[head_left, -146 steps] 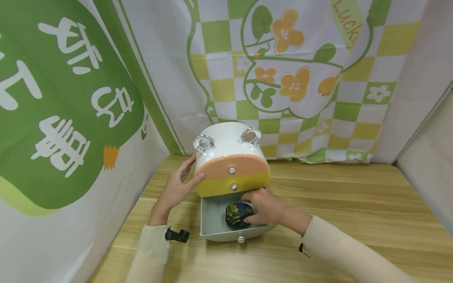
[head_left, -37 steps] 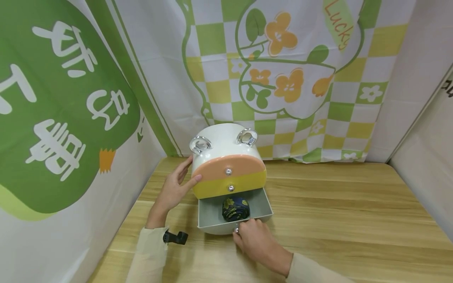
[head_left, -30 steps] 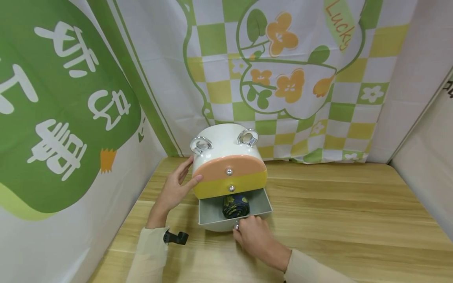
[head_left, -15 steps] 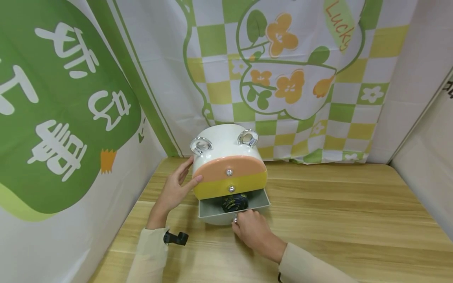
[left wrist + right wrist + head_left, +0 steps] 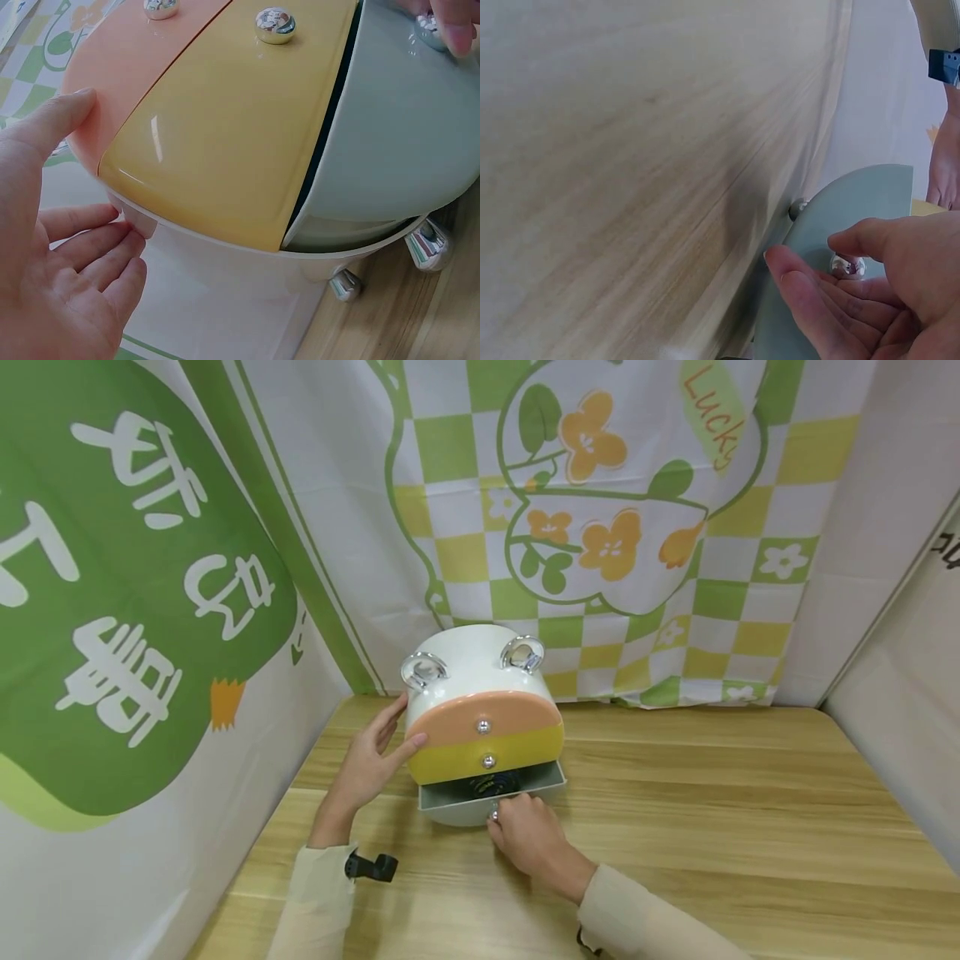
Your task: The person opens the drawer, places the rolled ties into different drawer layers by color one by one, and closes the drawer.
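A small white storage box (image 5: pixel 474 658) has orange, yellow and grey-green drawer fronts stacked one above another. My left hand (image 5: pixel 365 768) rests on its left side, thumb on the orange front (image 5: pixel 112 97) and fingers along the white wall. The bottom drawer (image 5: pixel 453 812) stands partly pulled out. My right hand (image 5: pixel 532 835) is at that drawer's front, its thumb and curled fingers around the silver knob (image 5: pixel 847 266). Inside lies a dark blue roll with a yellow-green flower pattern (image 5: pixel 495 783), mostly hidden under the yellow drawer (image 5: pixel 442 766).
Two silver rings (image 5: pixel 522 654) stick up from the box's top. Silver feet (image 5: pixel 429 244) hold it above the wooden table (image 5: pixel 712 827). A printed cloth (image 5: pixel 622 635) hangs close behind, and a green and white one (image 5: pixel 150 610) on the left. A black strap device (image 5: pixel 372 865) sits on the left wrist.
My right hand has left the roll inside the drawer and taken the knob. The bottom drawer has slid well inward, taking the roll with it. My left hand stays on the box's side.
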The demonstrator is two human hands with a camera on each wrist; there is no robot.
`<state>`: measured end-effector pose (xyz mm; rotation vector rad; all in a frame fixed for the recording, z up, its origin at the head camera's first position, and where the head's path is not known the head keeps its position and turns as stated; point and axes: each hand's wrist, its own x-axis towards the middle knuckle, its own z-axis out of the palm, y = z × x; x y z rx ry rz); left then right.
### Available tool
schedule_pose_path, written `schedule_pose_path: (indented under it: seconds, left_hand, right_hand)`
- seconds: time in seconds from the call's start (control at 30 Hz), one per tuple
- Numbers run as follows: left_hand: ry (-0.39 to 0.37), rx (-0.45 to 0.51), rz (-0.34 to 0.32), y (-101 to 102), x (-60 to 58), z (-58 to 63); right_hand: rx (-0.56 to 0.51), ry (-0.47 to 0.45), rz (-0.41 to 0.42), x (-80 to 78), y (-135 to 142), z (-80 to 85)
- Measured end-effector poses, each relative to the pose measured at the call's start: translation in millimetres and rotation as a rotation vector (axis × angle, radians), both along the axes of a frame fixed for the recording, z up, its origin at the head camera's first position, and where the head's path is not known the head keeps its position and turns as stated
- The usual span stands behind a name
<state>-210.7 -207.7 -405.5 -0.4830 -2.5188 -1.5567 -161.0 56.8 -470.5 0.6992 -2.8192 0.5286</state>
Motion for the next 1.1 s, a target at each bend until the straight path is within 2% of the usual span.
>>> schedule_pose_path:
  seconds: [0.27, 0.73, 1.1]
  left_hand:
    - [0.003, 0.005, 0.003, -0.2, 0.8, 0.5]
    - [0.000, 0.010, 0.004, -2.1, 0.8, -1.0]
    - [0.001, 0.010, 0.002, -0.8, -1.2, -1.8]
  right_hand:
    - [-0.013, 0.024, -0.003, -10.5, -2.0, -1.0]
    - [-0.007, -0.065, -0.013, -25.4, -7.6, 0.8]
    - [-0.037, -0.051, -0.018, -29.9, -9.2, -2.1]
